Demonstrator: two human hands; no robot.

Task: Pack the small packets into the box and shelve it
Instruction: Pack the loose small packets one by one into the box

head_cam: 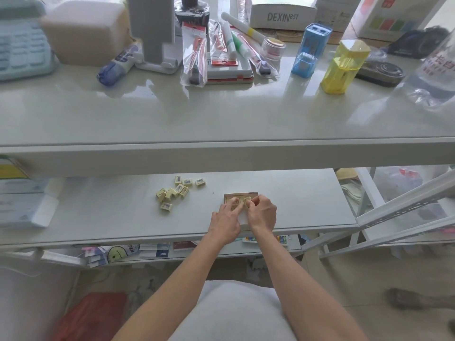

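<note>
A small brown cardboard box [240, 195] lies open on the lower white shelf [295, 205], with a few pale yellow packets inside it. My right hand [262, 214] pinches one small yellow packet [247, 200] over the box. My left hand [225, 222] rests beside it, fingers pressing on the packets in the box. Several loose yellow packets [176, 191] with barcodes lie scattered on the shelf to the left of the box.
The upper shelf [221, 114] carries stationery: a blue sharpener [310, 49], a yellow sharpener [344, 66], bagged pens [194, 55], a calculator [22, 45] and white boxes. Flat boxes [22, 205] sit at the lower shelf's left. A metal rack frame [398, 212] stands at the right.
</note>
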